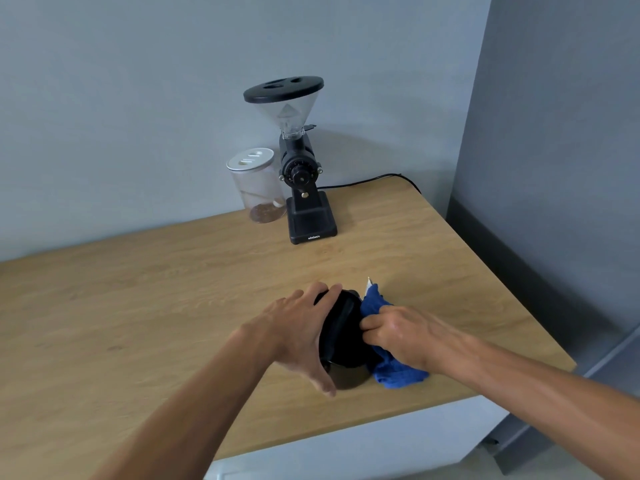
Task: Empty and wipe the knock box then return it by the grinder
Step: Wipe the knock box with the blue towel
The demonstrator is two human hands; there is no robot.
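Note:
The black knock box (343, 332) lies tilted on the wooden counter (173, 289) near its front right part. My left hand (298, 334) wraps around its left side and holds it. My right hand (398, 336) grips a blue cloth (394, 370) and presses it against the box's right side. A white tag sticks up from the cloth's far end. The black grinder (304, 188) with a clear hopper stands at the back of the counter by the wall.
A clear jar (258, 188) with a white lid and a little brown coffee stands left of the grinder. The grinder's black cable (374, 180) runs right along the wall. The counter ends at a grey wall panel (554, 168) on the right.

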